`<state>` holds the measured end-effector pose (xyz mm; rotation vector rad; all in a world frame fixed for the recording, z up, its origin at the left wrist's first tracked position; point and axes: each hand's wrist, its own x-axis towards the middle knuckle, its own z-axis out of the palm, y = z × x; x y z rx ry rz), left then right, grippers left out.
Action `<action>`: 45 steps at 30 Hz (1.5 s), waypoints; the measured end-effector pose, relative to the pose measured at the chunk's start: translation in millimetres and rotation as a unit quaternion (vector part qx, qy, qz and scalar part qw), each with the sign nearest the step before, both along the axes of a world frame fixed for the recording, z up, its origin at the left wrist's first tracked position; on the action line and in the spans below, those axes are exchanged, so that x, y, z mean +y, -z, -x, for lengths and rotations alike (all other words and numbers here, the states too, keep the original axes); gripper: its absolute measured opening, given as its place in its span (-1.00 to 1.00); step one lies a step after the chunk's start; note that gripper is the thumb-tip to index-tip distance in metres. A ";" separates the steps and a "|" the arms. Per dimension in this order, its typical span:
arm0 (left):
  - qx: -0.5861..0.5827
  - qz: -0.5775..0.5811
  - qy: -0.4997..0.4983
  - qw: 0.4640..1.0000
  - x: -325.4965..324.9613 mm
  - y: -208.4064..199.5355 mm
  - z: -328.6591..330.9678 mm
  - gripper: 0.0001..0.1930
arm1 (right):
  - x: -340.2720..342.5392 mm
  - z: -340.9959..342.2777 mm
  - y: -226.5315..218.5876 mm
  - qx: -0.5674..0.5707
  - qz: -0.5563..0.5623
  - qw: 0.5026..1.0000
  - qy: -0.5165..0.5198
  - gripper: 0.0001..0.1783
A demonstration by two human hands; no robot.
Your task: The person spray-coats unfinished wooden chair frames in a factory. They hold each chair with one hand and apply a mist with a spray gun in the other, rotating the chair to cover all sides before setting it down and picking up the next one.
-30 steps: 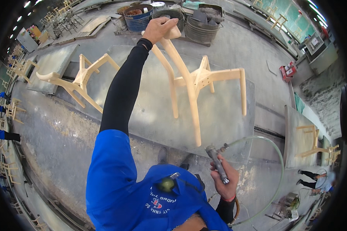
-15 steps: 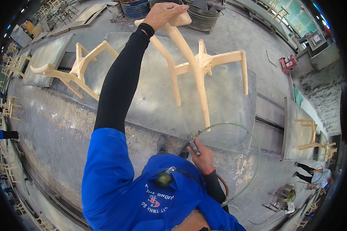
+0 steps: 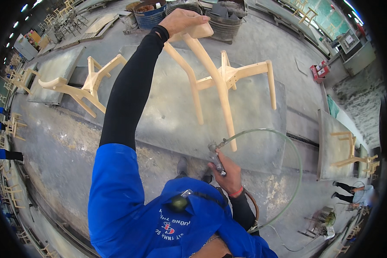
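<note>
My left hand (image 3: 181,22) is at the far side, its fingers closed over the curved top rail (image 3: 200,32) of an unfinished pale wooden chair frame (image 3: 219,79). The frame has no seat; it stands on a large grey panel (image 3: 167,124). Closer to my body, my right hand (image 3: 230,173) is wrapped round a metal spray gun (image 3: 217,159). From the gun a clear hose (image 3: 297,150) loops out to the right and back beside my forearm. The gun's head is just left of the chair's nearest leg, apart from it. Part of the top rail is hidden under my left hand.
Another chair frame (image 3: 90,84) stands to the left, partly behind my left arm. Metal drums (image 3: 149,16) are at the back. On the right are a red crate (image 3: 320,71), a panel (image 3: 331,159) bearing a chair frame, and a person (image 3: 359,194). Several people work at far left.
My right hand has risen slightly, and the spray gun now shows more fully, with its hose loop shifted right. My left hand keeps its hold on the chair frame. The view has shifted slightly.
</note>
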<state>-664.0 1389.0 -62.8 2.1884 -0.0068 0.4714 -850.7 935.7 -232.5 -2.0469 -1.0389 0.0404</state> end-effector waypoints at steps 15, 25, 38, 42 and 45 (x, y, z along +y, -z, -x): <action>0.036 -0.062 0.024 0.997 2.1 -17.3 -3.0 -0.44 | 15.2 6.3 -95.3 -0.034 -0.106 0.991 -0.078 -0.30; 0.022 -0.052 0.026 0.998 7.2 -16.0 -4.0 -0.45 | 10.3 28.5 -75.0 -0.003 -0.046 0.999 -0.027 -0.33; 0.010 -0.053 0.014 0.998 12.5 -10.4 -5.9 -0.45 | -18.0 55.3 -29.0 -0.012 0.031 0.995 0.091 -0.32; -0.045 -0.029 0.024 0.998 -11.1 -2.0 -1.6 -0.48 | -26.1 73.8 -33.0 0.060 0.043 0.992 0.106 -0.33; -0.121 -0.164 -0.170 0.964 -61.2 16.8 4.2 -0.52 | -32.9 80.5 -32.1 0.078 0.042 0.985 0.146 -0.34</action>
